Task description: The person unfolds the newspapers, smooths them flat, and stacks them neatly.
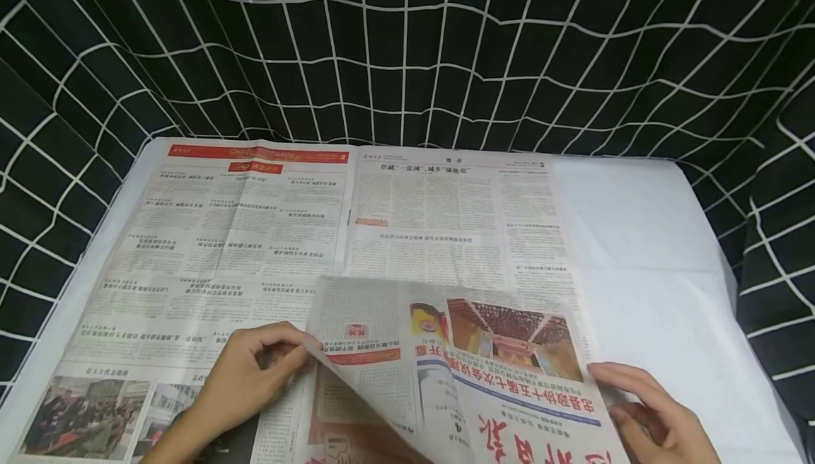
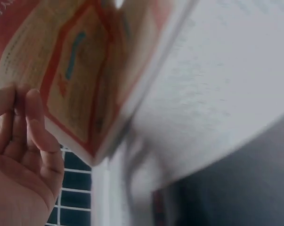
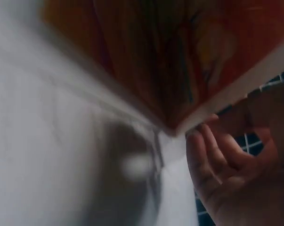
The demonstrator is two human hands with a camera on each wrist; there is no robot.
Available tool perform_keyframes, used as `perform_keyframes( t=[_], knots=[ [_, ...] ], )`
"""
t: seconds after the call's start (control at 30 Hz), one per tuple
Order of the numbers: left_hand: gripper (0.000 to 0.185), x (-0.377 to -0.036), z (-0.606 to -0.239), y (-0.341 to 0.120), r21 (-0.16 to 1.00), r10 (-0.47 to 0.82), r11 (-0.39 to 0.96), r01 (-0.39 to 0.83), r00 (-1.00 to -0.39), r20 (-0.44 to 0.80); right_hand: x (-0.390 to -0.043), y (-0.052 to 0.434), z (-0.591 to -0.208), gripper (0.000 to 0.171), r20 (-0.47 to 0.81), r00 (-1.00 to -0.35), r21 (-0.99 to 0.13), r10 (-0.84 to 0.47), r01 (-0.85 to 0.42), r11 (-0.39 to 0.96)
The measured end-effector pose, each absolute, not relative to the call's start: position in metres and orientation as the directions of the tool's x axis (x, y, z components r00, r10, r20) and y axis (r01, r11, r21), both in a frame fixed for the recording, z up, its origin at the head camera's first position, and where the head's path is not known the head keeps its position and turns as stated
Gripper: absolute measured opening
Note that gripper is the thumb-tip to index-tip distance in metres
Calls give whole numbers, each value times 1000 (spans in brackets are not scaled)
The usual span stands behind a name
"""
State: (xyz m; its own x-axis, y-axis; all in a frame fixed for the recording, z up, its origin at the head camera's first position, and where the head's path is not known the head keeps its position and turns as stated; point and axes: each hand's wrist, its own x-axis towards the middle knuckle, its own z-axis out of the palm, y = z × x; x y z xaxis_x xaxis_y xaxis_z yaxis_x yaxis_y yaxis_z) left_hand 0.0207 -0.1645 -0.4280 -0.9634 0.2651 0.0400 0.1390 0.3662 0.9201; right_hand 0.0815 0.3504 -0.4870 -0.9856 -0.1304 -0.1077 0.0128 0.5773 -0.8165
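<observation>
Both hands (image 1: 245,379) on crosswise newspaper (image 1: 331,238)

White surface (image 1: 643,252), bare strip at right. Open newspaper (image 1: 255,238) spread flat across it, near part folded up over itself.

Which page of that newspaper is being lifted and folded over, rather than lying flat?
The near right page, the one with the colour hall photo and a big red headline showing upside down. The left hand pinches its corner and the right hand holds its right edge; pages 2 and 3 lie flat.
</observation>
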Motion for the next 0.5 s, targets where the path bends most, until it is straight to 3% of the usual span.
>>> perform_keyframes(
  t=[0.17, 0.27, 0.37, 0.5],
  knots=[
    [12, 14, -415, -165, 939, 277, 314, 142, -959, 53, 60, 356, -472, 75, 153, -966, -767, -211, -250, 591],
    [14, 10, -408, -163, 942, 242, 309, 127, -969, 51, 46, 353, -459, 70, 268, -940, -767, -211, -341, 543],
    [12, 0, -404, -159, 924, 179, 342, 173, -977, 117, 33, 343, -447, 50, 293, -949, -775, -118, -308, 552],
    [7, -23, -403, -155, 850, 115, 439, 289, -957, 266, 16, 327, -436, 16, 236, -966, -754, 108, -112, 648]
  ],
)
